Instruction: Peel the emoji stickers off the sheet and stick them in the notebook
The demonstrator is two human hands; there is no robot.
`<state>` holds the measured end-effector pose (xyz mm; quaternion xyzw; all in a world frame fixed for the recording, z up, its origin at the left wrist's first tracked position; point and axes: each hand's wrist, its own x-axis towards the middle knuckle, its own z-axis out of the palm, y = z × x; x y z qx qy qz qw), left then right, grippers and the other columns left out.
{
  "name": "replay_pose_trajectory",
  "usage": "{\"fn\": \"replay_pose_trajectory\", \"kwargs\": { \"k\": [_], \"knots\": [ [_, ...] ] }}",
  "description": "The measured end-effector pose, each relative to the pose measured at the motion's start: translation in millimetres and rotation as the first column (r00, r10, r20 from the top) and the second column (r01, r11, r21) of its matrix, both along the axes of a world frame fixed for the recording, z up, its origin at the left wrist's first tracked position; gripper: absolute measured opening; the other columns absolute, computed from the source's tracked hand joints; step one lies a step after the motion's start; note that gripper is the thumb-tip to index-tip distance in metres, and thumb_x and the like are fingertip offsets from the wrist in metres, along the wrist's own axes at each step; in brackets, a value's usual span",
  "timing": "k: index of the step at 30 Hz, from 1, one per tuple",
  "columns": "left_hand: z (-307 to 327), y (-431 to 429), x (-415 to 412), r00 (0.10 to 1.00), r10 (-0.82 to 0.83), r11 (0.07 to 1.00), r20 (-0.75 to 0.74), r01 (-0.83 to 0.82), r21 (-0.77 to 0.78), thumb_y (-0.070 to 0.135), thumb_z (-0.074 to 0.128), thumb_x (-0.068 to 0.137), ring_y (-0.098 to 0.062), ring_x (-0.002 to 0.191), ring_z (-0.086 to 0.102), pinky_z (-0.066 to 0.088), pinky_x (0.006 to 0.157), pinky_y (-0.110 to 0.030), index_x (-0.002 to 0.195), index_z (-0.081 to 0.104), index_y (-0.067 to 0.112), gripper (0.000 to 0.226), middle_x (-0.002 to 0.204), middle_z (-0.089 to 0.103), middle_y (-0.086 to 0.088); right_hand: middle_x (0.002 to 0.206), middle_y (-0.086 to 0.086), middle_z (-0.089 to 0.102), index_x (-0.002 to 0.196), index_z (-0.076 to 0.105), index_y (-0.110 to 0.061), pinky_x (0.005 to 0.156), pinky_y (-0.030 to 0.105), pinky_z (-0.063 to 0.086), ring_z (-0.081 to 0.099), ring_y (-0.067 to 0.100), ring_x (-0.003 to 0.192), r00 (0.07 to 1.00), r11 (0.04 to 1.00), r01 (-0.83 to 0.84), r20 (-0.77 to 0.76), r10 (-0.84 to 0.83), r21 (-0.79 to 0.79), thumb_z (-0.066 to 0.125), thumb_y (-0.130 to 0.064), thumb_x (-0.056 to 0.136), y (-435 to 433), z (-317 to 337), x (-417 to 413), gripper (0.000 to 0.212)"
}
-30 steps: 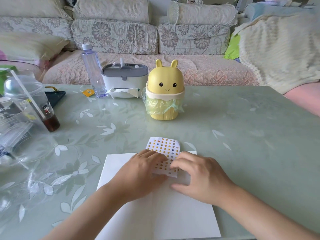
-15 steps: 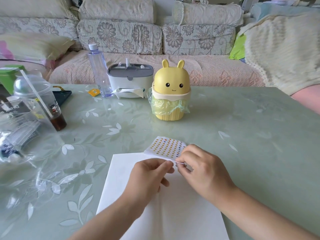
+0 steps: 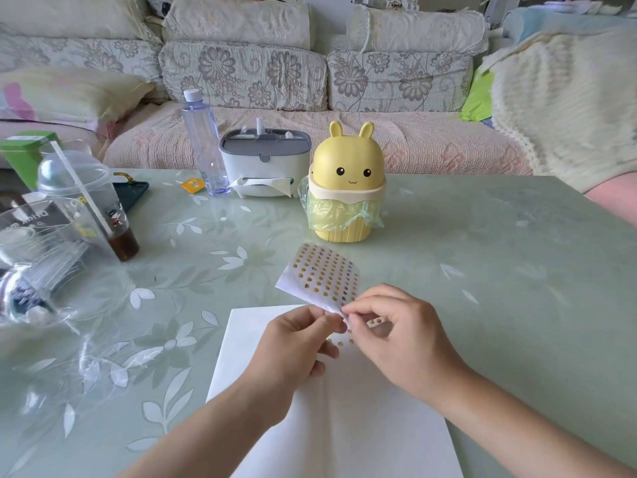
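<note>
Left hand [image 3: 293, 343] and right hand [image 3: 403, 336] both pinch the near corner of the emoji sticker sheet [image 3: 324, 274], which is held above the white notebook page [image 3: 344, 426] at the table's [image 3: 482, 253] near edge. A yellow bunny bin [image 3: 346, 184] stands just beyond, and a lidded cup [image 3: 86, 201] is by the left edge.

A long sofa [image 3: 431, 143] in pale floral covers runs along the far side, its back cushions [image 3: 243, 75] lined in a row. A cream knitted throw [image 3: 565, 105] lies draped at the right. Before it stands a glossy pale-green table [image 3: 499, 263] patterned with white leaves, under soft, even daylight.
</note>
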<state>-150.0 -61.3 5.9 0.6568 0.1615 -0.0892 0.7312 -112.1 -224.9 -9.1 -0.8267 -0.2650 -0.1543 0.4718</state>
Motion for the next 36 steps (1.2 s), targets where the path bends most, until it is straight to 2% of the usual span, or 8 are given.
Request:
{"fn": "replay_pose_trajectory", "kwargs": {
  "k": [4,10,13,19,23,27,30,36],
  "knots": [
    [-1,1,1,0.993,-0.025,0.993,0.113,0.012,0.114,0.018,0.067,0.094,-0.011,0.065,0.059,0.042,0.054,-0.023,0.076,0.071,0.014,0.018,0.081,0.072,-0.003,0.082,-0.009,0.071,0.084,0.08,-0.018,0.063,0.018,0.053,0.068,0.012,0.076,0.985,1.0,0.008,-0.171,-0.004,0.022,0.075,-0.007,0.086,1,8,-1,0.013],
    [-2,1,0,0.969,-0.09,0.937,0.229,0.004,0.35,0.024,0.068,0.094,0.0,0.047,0.052,0.037,0.05,-0.013,0.077,0.068,0.018,0.018,0.062,0.066,0.005,0.072,-0.013,0.068,0.075,0.078,-0.031,0.062,0.024,0.05,0.062,0.008,0.065,0.958,0.994,0.015,-0.284,-0.045,-0.108,0.075,-0.023,0.088,-5,21,3,0.016],
    [-1,1,0,0.959,-0.115,0.927,0.257,0.01,0.375,0.024,0.068,0.094,0.0,0.048,0.054,0.039,0.051,-0.014,0.075,0.067,0.021,0.019,0.065,0.068,0.001,0.076,-0.015,0.068,0.076,0.077,-0.027,0.064,0.02,0.049,0.064,0.009,0.07,0.963,0.988,-0.033,-0.269,-0.009,-0.151,0.074,-0.022,0.089,-6,25,3,0.015],
    [-1,0,-2,0.949,-0.126,0.937,0.288,0.018,0.35,0.02,0.066,0.095,-0.003,0.052,0.055,0.044,0.052,-0.016,0.076,0.068,0.018,0.019,0.073,0.07,-0.008,0.075,-0.011,0.066,0.071,0.069,-0.023,0.061,0.029,0.051,0.064,0.013,0.068,0.994,0.982,-0.018,-0.112,-0.003,-0.19,0.07,-0.014,0.087,-6,24,1,0.019],
    [0,1,0,0.953,-0.131,0.966,0.271,0.062,0.249,0.018,0.062,0.098,-0.006,0.058,0.057,0.047,0.056,-0.019,0.084,0.07,0.013,0.017,0.074,0.069,-0.006,0.075,-0.01,0.067,0.071,0.071,-0.025,0.058,0.023,0.047,0.062,0.014,0.064,0.974,0.994,-0.012,-0.224,-0.013,-0.109,0.069,-0.017,0.09,-7,24,2,0.02],
    [-1,4,1,0.945,-0.167,0.969,0.281,0.105,0.224,0.015,0.058,0.1,-0.006,0.066,0.061,0.049,0.059,-0.022,0.087,0.069,0.013,0.017,0.074,0.069,0.005,0.074,0.0,0.069,0.076,0.075,-0.033,0.06,0.039,0.056,0.064,0.024,0.065,0.926,0.998,-0.03,-0.376,0.01,-0.048,0.071,-0.04,0.087,-8,27,1,0.014],
    [-1,5,1,0.935,-0.196,0.956,0.295,0.115,0.269,0.017,0.059,0.1,-0.006,0.066,0.061,0.049,0.06,-0.021,0.087,0.069,0.014,0.017,0.073,0.068,0.005,0.071,-0.003,0.069,0.075,0.076,-0.031,0.059,0.033,0.051,0.06,0.02,0.06,0.92,0.999,-0.002,-0.392,-0.019,-0.053,0.076,-0.033,0.086,-6,31,0,0.012],
    [-4,12,3,0.929,-0.221,0.928,0.297,0.107,0.357,0.018,0.059,0.099,-0.015,0.081,0.067,0.053,0.062,-0.03,0.094,0.069,0.015,0.012,0.083,0.067,0.005,0.071,0.003,0.072,0.075,0.076,-0.025,0.063,0.045,0.059,0.071,0.027,0.07,0.858,0.999,0.032,-0.511,-0.045,-0.034,0.069,-0.022,0.091,2,34,2,0.018]
  ]
}}
